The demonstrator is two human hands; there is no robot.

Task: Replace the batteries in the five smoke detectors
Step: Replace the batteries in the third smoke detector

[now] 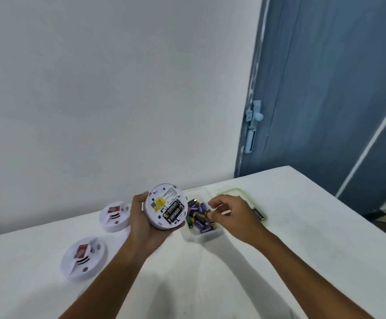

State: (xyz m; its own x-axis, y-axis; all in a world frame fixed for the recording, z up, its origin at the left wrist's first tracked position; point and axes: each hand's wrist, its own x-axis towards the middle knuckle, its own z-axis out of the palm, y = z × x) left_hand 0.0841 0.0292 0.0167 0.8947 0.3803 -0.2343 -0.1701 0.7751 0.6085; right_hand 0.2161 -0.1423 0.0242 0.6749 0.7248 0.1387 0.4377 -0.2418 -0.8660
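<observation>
White table (302, 226) against a plain wall, blue door off to the side. Left hand (144, 223) grips a detector (164, 206) back-up so the bay's reachable; two black cells read EVEREADY. Right hand (231, 215) hovers over the battery tub (201, 218) near the far edge, fingers curled, can't tell if it's pinching anything. Two more detectors (84, 257) sit by the left edge.

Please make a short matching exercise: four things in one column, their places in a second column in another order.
1. detector with black batteries
2. clear tub of batteries
3. lid with green rim
4. right hand

a. over the tub
b. on the table, behind the right hand
c. held in the left hand
d. on the table, right of the held detector

Pairs: 1-c, 2-d, 3-b, 4-a
</observation>
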